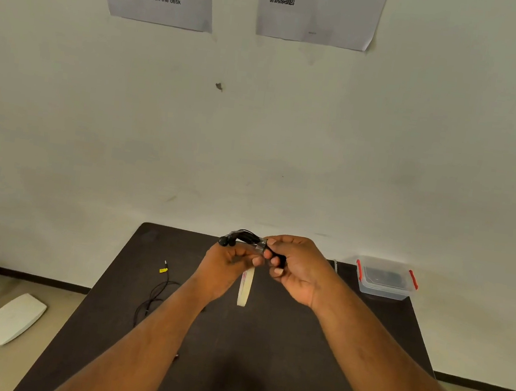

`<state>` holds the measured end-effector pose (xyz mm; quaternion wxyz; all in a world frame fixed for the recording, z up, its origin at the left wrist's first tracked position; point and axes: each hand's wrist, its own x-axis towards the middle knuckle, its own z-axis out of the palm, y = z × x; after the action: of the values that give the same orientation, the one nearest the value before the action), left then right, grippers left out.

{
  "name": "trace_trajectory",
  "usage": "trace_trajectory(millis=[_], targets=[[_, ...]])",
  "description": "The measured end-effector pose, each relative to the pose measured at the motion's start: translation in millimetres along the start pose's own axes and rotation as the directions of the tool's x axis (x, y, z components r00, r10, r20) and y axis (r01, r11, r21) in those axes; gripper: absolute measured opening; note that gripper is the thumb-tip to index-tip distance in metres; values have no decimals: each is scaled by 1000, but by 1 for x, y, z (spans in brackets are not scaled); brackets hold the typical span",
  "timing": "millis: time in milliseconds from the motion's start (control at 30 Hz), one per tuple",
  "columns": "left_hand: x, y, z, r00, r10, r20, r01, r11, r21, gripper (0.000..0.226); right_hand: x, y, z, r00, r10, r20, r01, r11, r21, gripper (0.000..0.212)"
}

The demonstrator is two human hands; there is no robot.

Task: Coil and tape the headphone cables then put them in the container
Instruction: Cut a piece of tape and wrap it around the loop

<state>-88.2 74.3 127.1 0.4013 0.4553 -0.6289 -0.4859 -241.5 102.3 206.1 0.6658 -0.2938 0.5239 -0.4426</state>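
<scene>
Above the far middle of the dark worktop [262,358], both hands meet around one coiled black headphone cable [243,237]. The left hand [227,264] has its fingers [251,256] curled under the coil, whose two earbuds stick out to the left just past the knuckles. The right hand [298,267] pinches the right end of the coil between thumb and curled fingers, right where a strip of clear tape [260,245] wraps the bundle. The coil sits between the two sets of fingertips, held up off the worktop.

A roll of pale tape [246,286] hangs or stands just below the hands; its top is hidden behind the left fingers, so I cannot tell whether it is held. How far the tape strip goes around the coil is hard to make out.

A second cable [157,293] lies loose on the left part of the worktop, with a yellow tag near its plug and its near end hidden by the left forearm. One clear container [384,279] with two red clips sits at the far right corner, its dark contents unclear. Two paper sheets hang on the wall, cut off at the top.
</scene>
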Motion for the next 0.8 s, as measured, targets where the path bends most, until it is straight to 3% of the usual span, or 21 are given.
trace_trajectory(millis=[200,367,433,533,633,733,800], targets=[[-4,2,2,995,56,77,-56,998,-5,17,5,2,-8,994,95,47,-97,994,47,12],[-1,9,3,998,58,5,-58,998,-29,18,4,1,-17,981,128,145,-135,990,45,24],[-1,10,4,996,93,3,-93,996,14,14,4,1,-18,979,129,156,-141,988,69,20],[-2,13,7,996,77,-41,-80,994,-68,16,5,2,-20,975,130,179,-147,985,84,18],[-6,18,9,997,56,-62,-64,988,-140,17,3,5,-19,982,64,177,-69,997,23,20],[-8,21,7,999,33,-1,-33,978,-206,12,0,11,-16,982,-101,159,121,985,-126,12],[-8,21,5,1000,-17,3,17,984,-176,11,-3,15,-15,961,-203,187,249,930,-270,21]])
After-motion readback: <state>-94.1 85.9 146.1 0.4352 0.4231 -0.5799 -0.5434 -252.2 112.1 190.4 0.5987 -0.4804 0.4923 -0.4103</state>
